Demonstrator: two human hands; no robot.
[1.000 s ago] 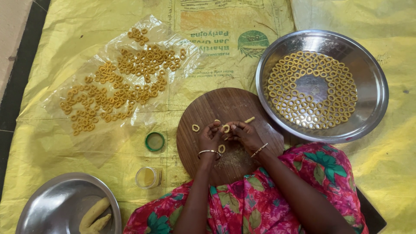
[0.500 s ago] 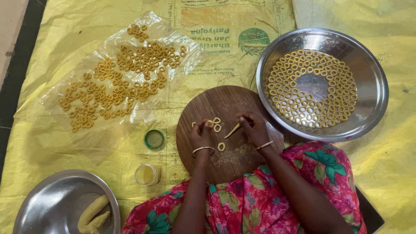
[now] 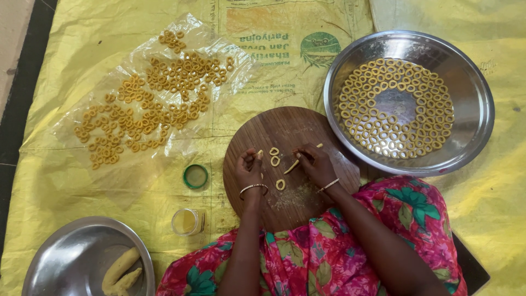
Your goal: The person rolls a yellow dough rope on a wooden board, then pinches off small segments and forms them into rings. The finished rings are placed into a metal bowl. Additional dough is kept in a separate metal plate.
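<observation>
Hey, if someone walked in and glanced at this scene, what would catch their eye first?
Probably the big steel bowl at upper right, lined with neat circles of small yellow dough rings. Next, the round wooden board in the middle, where the left hand and right hand work a thin dough strip. At upper left, more rings lie scattered on a clear plastic sheet.

Steel bowl [image 3: 66, 246] with dough rolls [image 3: 119, 269] cut off at bottom edge.

Bright pink floral dress [image 3: 329, 257] with green leaves, plus a thin metal bangle [image 3: 253, 188] behind each hand's fingers.
</observation>
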